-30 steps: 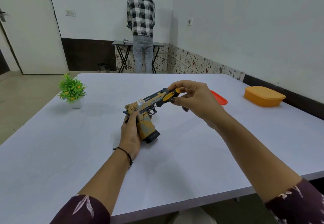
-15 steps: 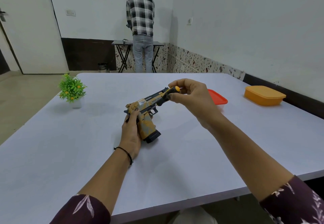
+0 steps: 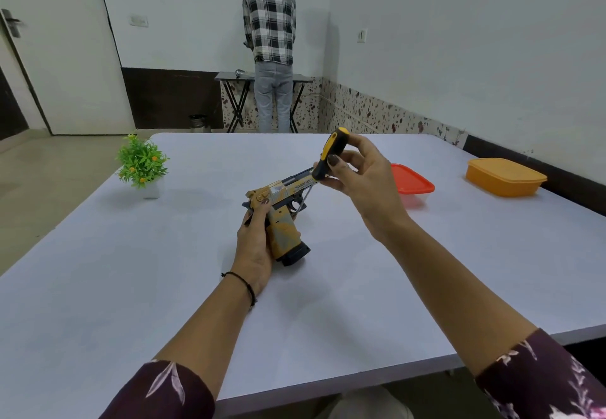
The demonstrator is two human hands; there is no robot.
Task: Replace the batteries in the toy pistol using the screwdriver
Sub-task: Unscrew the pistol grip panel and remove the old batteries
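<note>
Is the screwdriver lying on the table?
No, the right hand holds the screwdriver by its handle, tip down at the toy pistol.

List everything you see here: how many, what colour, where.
Plastic toy pistol: one, tan and black, at table centre
Screwdriver with black-and-yellow handle: one, shaft angled down at pistol
Small potted plant: one, green, table's far left
Red-lidded container: one, table's right side
Orange lidded box: one, table's far right
Large table: one, white, foreground
Person in checked shirt: one, black-and-white, back wall
Left hand: one, grips pistol's handle
Right hand: one, holds screwdriver handle
</note>
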